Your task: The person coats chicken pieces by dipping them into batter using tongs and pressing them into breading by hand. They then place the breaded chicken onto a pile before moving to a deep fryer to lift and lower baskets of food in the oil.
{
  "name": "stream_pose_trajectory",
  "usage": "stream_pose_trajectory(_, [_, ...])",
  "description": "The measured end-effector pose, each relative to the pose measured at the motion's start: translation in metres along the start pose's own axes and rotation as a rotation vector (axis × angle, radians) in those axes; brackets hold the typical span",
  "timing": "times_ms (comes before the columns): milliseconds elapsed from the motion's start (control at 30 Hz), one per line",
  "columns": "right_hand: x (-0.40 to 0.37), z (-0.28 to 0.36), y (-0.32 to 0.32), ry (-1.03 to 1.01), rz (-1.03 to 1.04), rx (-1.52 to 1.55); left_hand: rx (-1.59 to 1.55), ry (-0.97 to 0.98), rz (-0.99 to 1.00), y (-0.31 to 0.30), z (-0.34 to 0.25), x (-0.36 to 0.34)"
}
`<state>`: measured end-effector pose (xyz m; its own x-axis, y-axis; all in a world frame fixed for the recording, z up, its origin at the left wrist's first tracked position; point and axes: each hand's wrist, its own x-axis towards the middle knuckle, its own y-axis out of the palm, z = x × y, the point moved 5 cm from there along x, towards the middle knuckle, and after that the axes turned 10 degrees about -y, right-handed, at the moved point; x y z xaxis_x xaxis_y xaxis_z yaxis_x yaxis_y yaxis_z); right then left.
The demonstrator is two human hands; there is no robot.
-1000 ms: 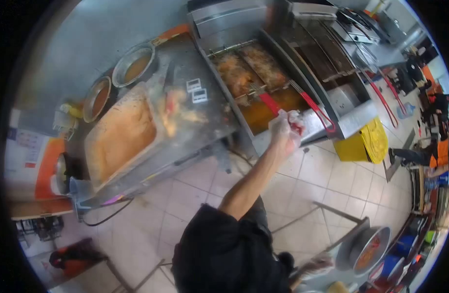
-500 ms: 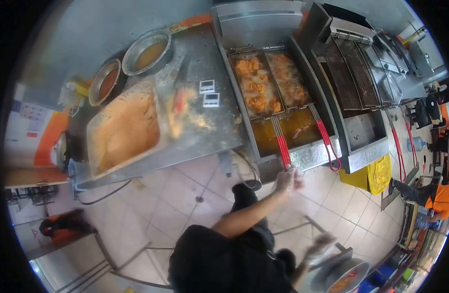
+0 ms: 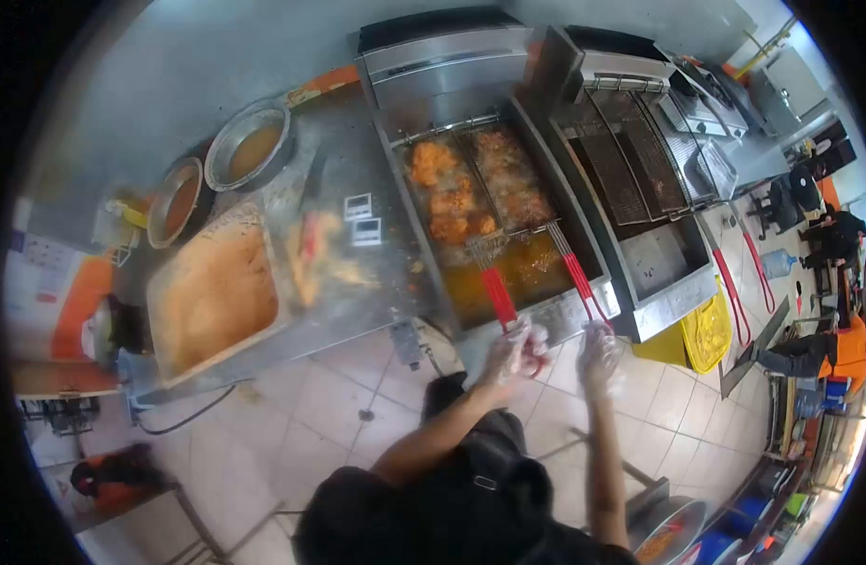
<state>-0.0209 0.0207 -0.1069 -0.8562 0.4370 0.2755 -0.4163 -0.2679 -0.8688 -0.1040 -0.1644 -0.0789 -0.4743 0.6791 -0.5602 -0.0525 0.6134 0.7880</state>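
Two wire fryer baskets of browned, bubbling fried chicken sit side by side in a deep fryer (image 3: pixel 607 294). My left hand (image 3: pixel 513 356), in a clear plastic glove, is closed round the red handle of the left fryer basket (image 3: pixel 452 202). Also gloved, my right hand (image 3: pixel 600 358) is at the end of the red handle of the right fryer basket (image 3: pixel 513 174), its fingers closed on it. The front part of the oil shows through, yellow-brown, under the handles.
Left of the fryer, a metal counter (image 3: pixel 348 292) holds a tray of breading flour (image 3: pixel 216 292), two metal bowls and two small timers (image 3: pixel 358 206). To the right stand a second fryer (image 3: pixel 659 254) with raised baskets and a yellow bin (image 3: pixel 706 330). A person in orange (image 3: pixel 847 353) is farther right.
My right hand has come up from beside the bowl at the lower right to the right basket's handle. My left hand stays on the left handle. The view has shifted slightly.
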Motion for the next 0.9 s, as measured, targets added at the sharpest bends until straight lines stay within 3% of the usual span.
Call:
stream_pose_trajectory(33, [0.003, -0.009, -0.004, -0.010, -0.001, 0.001, -0.004, 0.009, 0.003, -0.019, 0.011, 0.004])
stream_pose_trajectory(100, [0.008, -0.029, 0.002, -0.035, 0.367, -0.308, 0.061, -0.196, -0.086, -0.051, 0.039, 0.012])
stream_pose_trajectory(133, [0.043, 0.041, -0.063, -0.015, 0.502, -0.369, 0.106, -0.197, -0.114, -0.043, 0.037, 0.013])
stream_pose_trajectory(167, [0.053, 0.060, -0.082, -0.019, 0.513, -0.373, 0.094, -0.200, -0.119, -0.033, 0.037, 0.010])
stream_pose_trajectory(200, [0.061, 0.070, -0.100, -0.023, 0.408, -0.416, 0.062, -0.126, -0.169, -0.025, 0.032, 0.009])
stream_pose_trajectory(267, [0.060, 0.045, -0.104, -0.192, 0.066, -0.114, 0.080, 0.028, -0.149, -0.010, 0.010, 0.013])
stream_pose_trajectory(300, [0.042, 0.019, -0.083, -0.245, 0.070, -0.042, 0.074, 0.046, -0.149, -0.008, 0.008, 0.012])
stream_pose_trajectory(400, [-0.038, -0.065, 0.030, -0.304, 0.400, 0.084, 0.035, 0.051, -0.290, -0.025, 0.014, 0.024])
stream_pose_trajectory(433, [-0.031, -0.051, 0.029, -0.366, 0.551, 0.068, 0.034, 0.062, -0.291, -0.028, 0.017, 0.026])
stream_pose_trajectory(500, [0.003, -0.019, 0.000, -0.681, 0.966, -0.233, 0.050, 0.120, -0.319, -0.038, 0.020, 0.026])
stream_pose_trajectory(533, [0.001, -0.012, -0.016, -0.686, 0.970, -0.226, 0.023, 0.152, -0.284, -0.048, 0.021, 0.034])
stream_pose_trajectory(600, [0.018, -0.017, -0.051, -0.310, 0.550, 0.151, 0.025, 0.104, -0.274, -0.052, 0.017, 0.036])
stream_pose_trajectory(633, [0.010, -0.030, -0.040, -0.314, 0.550, 0.152, 0.028, 0.051, -0.258, -0.051, 0.020, 0.040])
stream_pose_trajectory(700, [-0.015, -0.054, 0.013, -0.615, 0.832, -0.160, -0.033, 0.044, -0.235, -0.039, 0.021, 0.049])
stream_pose_trajectory(733, [-0.008, -0.054, 0.016, -0.442, 0.991, -0.124, 0.036, 0.084, -0.274, -0.018, 0.016, 0.043])
stream_pose_trajectory(800, [0.026, -0.034, -0.014, -0.531, 0.941, -0.124, 0.101, 0.125, -0.326, 0.008, 0.007, 0.035])
stream_pose_trajectory(833, [0.035, -0.021, -0.039, -0.603, 0.887, -0.132, 0.144, 0.246, -0.344, 0.016, -0.004, 0.033])
stream_pose_trajectory(867, [0.043, 0.000, -0.079, -0.581, 0.672, -0.100, 0.192, 0.366, -0.359, 0.023, -0.013, 0.027])
stream_pose_trajectory(900, [0.040, 0.002, -0.081, -0.583, 0.668, -0.094, 0.197, 0.370, -0.361, 0.027, -0.014, 0.019])
